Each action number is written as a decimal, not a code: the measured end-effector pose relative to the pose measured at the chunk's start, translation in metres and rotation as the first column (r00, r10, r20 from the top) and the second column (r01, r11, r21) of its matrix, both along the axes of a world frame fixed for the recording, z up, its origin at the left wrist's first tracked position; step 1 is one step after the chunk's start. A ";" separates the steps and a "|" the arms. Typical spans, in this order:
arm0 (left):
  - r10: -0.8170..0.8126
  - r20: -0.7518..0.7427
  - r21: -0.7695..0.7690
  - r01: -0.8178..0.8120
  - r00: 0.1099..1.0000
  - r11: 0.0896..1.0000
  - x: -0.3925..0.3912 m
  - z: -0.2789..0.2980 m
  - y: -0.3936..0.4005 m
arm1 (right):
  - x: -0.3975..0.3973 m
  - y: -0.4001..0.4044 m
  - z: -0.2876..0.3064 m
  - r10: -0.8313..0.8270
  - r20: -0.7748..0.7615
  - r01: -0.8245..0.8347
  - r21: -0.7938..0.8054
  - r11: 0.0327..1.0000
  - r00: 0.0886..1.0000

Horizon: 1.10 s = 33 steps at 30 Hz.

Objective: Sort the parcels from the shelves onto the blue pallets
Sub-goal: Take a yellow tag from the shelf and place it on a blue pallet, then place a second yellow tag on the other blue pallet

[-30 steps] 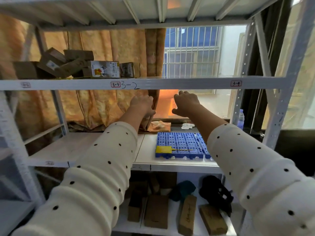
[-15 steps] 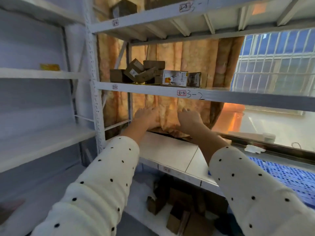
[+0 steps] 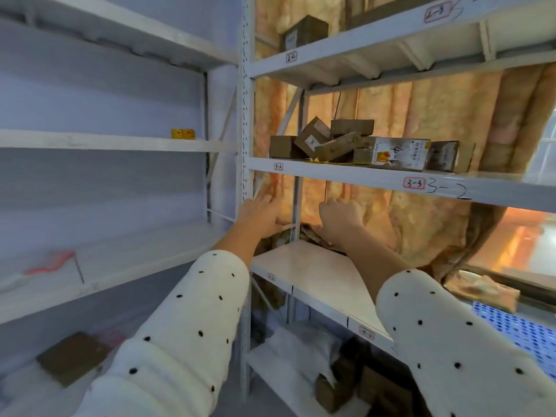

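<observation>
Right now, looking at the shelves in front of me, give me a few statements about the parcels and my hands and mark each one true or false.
1. A heap of cardboard parcels lies on the shelf marked 3-2. True.
2. The left hand grips a parcel. False: it holds nothing; its fingers reach toward the rack upright under that shelf.
3. The right hand is below the shelf with the heap. True.
4. The blue pallet sits at the left edge of the view. False: it shows at the lower right edge.
5. The white box with printing stands alone on the top shelf. False: it lies in the heap on the 3-2 shelf; a brown box sits on the shelf above.
</observation>
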<state>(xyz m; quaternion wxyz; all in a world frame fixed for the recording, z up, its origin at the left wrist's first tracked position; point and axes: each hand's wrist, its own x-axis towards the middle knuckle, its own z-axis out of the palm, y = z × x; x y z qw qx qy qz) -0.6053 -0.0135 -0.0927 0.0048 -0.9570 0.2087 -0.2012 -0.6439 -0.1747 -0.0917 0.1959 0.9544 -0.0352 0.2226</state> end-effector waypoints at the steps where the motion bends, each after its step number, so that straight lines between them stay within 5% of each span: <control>1: -0.008 0.002 0.004 0.008 1.000 1.000 0.008 0.000 0.004 | 0.007 0.004 -0.001 -0.014 -0.004 0.014 -0.005 1.000 1.000; 11: -0.119 0.029 -0.020 0.120 0.992 0.993 0.121 0.009 0.049 | 0.092 0.013 0.006 -0.172 -0.026 0.173 0.047 0.984 0.985; 15: -0.149 0.110 0.112 0.136 0.983 0.984 0.165 0.012 0.056 | 0.111 0.005 0.019 -0.283 -0.019 0.284 0.054 0.957 0.959; 33: -0.393 0.178 0.043 0.392 0.902 0.919 0.339 0.067 -0.043 | 0.246 -0.037 0.079 -0.367 0.186 0.368 0.031 0.929 0.911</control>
